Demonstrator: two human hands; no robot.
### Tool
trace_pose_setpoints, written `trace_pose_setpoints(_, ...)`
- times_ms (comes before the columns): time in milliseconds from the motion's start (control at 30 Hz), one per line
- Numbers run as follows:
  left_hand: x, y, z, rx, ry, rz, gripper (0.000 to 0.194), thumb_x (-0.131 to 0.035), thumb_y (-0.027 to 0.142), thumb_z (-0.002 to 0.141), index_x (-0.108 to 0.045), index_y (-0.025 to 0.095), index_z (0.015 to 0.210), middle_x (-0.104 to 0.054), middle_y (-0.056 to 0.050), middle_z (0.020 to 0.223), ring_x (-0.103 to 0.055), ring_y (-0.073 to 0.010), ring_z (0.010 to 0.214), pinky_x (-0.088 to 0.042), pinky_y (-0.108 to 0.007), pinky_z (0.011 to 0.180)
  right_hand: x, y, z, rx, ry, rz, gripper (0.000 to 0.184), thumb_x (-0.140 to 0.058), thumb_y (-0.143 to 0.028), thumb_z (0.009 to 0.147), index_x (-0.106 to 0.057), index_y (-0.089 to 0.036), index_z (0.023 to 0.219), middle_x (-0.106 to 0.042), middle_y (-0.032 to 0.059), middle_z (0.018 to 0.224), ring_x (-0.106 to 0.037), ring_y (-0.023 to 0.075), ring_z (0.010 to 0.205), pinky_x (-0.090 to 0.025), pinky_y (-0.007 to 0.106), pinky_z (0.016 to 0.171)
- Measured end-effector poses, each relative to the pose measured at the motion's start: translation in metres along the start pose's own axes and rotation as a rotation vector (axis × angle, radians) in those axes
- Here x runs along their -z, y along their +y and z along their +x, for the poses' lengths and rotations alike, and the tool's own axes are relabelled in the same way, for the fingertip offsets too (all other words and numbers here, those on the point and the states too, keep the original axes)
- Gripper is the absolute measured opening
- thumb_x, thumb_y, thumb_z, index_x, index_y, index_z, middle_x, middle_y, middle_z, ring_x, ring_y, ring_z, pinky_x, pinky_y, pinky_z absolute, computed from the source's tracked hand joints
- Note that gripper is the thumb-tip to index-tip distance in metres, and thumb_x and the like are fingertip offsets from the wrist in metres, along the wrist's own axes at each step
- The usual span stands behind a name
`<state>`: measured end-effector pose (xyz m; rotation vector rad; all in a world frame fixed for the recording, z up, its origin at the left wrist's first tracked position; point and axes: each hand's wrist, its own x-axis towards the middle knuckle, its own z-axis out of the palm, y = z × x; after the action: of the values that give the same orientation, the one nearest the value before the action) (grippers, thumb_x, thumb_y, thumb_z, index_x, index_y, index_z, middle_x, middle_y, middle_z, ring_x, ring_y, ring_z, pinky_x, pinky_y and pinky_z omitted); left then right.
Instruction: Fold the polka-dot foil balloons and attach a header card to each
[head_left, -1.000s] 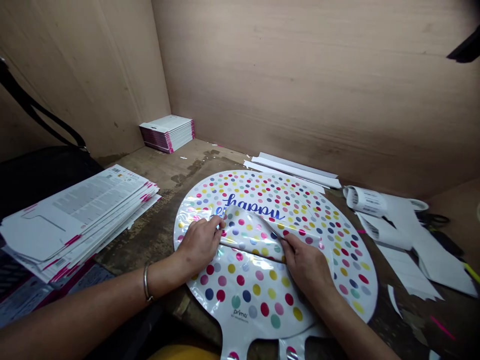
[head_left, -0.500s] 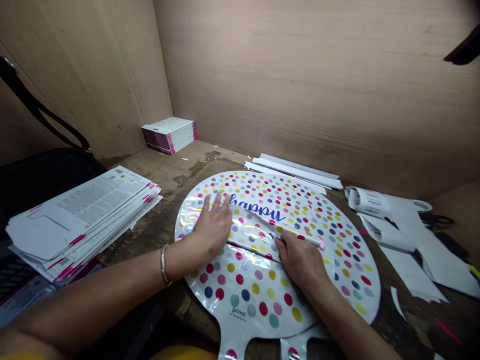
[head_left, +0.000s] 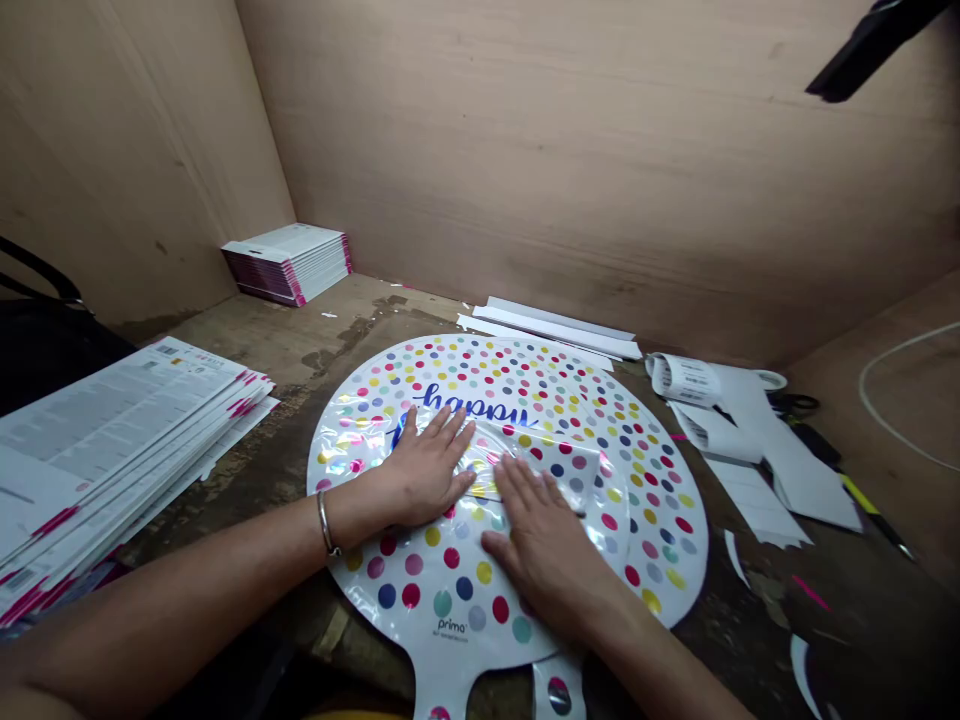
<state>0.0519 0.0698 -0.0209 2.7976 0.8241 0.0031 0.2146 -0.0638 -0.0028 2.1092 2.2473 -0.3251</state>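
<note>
Flat foil balloons with coloured dots lie stacked in front of me. The top foil balloon [head_left: 480, 590] carries blue lettering and a "prima" mark, and its tail points toward me. Part of it is folded over at the middle. My left hand [head_left: 431, 465] presses flat on the fold, fingers spread, with a bracelet on the wrist. Beside it my right hand [head_left: 544, 540] also lies flat on the foil, fingers stretched out. Another dotted balloon [head_left: 667, 500] shows underneath on the right.
Printed card packets [head_left: 112, 440] are piled at the left. A neat stack of cards [head_left: 289, 260] stands in the back corner. White paper strips [head_left: 555, 335] lie by the back wall. At the right are label rolls [head_left: 690, 380], scissors [head_left: 795, 403] and a yellow-black cutter [head_left: 874, 510].
My right hand has gone from gripping the folded foil edge to lying flat on it. The fold is now pressed down. The view has shifted to the right.
</note>
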Motion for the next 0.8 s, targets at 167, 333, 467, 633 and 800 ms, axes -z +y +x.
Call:
trace_pose_setpoints(167, -0.002, 0.001, 0.001, 0.033, -0.024, -0.027, 0.063, -0.028, 0.048, 0.092, -0.018, 0.017, 0.146, -0.005, -0.011, 0.153, -0.001, -0.0321, 0.141, 0.002, -0.063, 0.107, 0.002, 0.071, -0.032, -0.472, 0.265, -0.114, 0.058, -0.032, -0.043, 0.091, -0.046, -0.005, 0.132, -0.034, 0.0216, 0.145, -0.026, 0.0365, 0.135, -0.025, 0.059, 0.106)
trace_pose_setpoints(333, -0.002, 0.001, 0.001, 0.046, -0.027, -0.018, 0.064, -0.028, 0.049, 0.092, -0.015, 0.018, 0.147, -0.004, -0.010, 0.154, 0.000, -0.0319, 0.141, 0.002, -0.063, 0.107, 0.037, 0.058, 0.011, -0.203, 0.255, 0.135, 0.043, -0.038, -0.034, 0.092, -0.051, -0.013, 0.126, -0.049, 0.0149, 0.134, -0.039, 0.0271, 0.127, -0.032, 0.045, 0.104)
trace_pose_setpoints(467, -0.002, 0.001, -0.001, 0.029, -0.022, 0.003, 0.063, -0.027, 0.048, 0.093, -0.016, 0.018, 0.147, -0.005, -0.009, 0.154, -0.001, -0.0314, 0.141, 0.001, -0.062, 0.107, 0.057, 0.041, 0.082, -0.167, 0.072, 0.241, 0.040, -0.063, -0.039, 0.076, -0.059, -0.020, 0.111, -0.064, 0.0085, 0.109, -0.058, 0.0240, 0.096, -0.047, 0.035, 0.081)
trace_pose_setpoints(633, -0.001, -0.004, -0.003, -0.036, -0.010, 0.005, 0.062, -0.027, 0.051, 0.093, -0.015, 0.022, 0.147, -0.005, -0.008, 0.154, -0.001, -0.0293, 0.141, 0.003, -0.058, 0.109, 0.068, 0.051, 0.128, -0.187, -0.200, 0.360, 0.022, -0.078, -0.030, 0.055, -0.065, -0.019, 0.069, -0.065, 0.0007, 0.067, -0.057, 0.0167, 0.063, -0.042, 0.025, 0.054)
trace_pose_setpoints(800, 0.010, -0.004, -0.008, -0.110, 0.039, -0.012, 0.065, -0.035, 0.049, 0.091, -0.017, 0.019, 0.146, -0.013, -0.011, 0.153, -0.006, -0.0299, 0.141, 0.002, -0.059, 0.109, 0.064, 0.051, 0.107, -0.244, -0.234, 0.532, 0.014, -0.072, -0.024, 0.062, -0.061, -0.018, 0.056, -0.059, -0.0027, 0.051, -0.051, 0.0113, 0.048, -0.038, 0.022, 0.046)
